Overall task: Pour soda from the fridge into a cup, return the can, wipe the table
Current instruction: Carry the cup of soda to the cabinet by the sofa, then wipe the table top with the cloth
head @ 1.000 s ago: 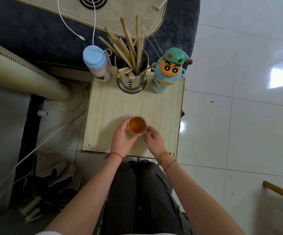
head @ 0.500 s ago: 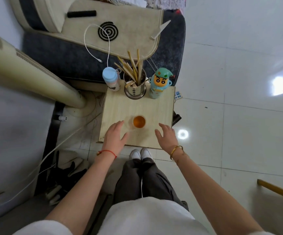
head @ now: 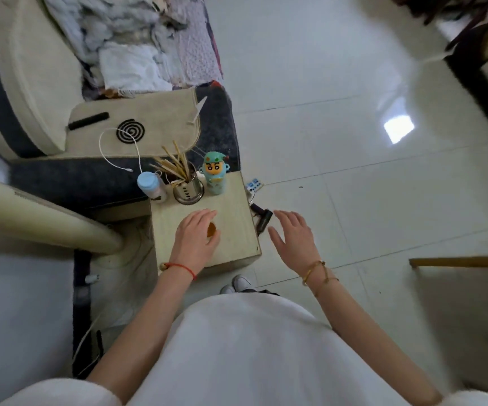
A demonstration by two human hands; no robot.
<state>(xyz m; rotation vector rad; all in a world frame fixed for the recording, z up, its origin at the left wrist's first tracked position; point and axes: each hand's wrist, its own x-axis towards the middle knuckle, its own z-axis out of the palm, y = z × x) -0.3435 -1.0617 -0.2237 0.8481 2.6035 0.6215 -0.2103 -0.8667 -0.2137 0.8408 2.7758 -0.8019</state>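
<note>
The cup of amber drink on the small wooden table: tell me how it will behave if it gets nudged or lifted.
The cup looks small and light, so a nudge from the left hand in front of it would probably slide or tip it. It holds amber liquid with no lid showing, so tilting would likely spill onto the wooden table. Lifted, it probably needs a level, gentle grip.

Your left hand (head: 195,236) is extended forward, palm down, fingers loosely straight and together; your right hand (head: 292,235) is raised level with it, palm down, fingers spread; both forearms are bare and reach forward; neither hand grips anything.
</note>
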